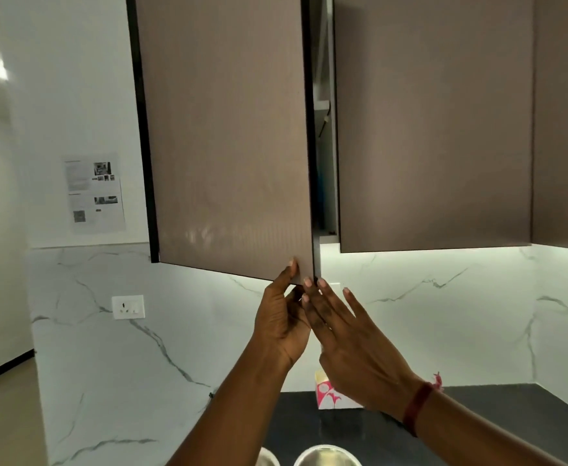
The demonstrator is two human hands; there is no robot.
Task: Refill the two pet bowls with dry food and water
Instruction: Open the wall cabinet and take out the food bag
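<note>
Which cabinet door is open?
The leftmost door, swung out with a gap along its right edge; the left hand pinches its bottom corner. The middle door and right door sit shut.

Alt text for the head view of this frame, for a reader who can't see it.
The left hand pinches the lower corner of a partly open upper cabinet door while the right hand touches its edge with straight fingers. Below, two steel bowls sit on a dark counter.
</note>
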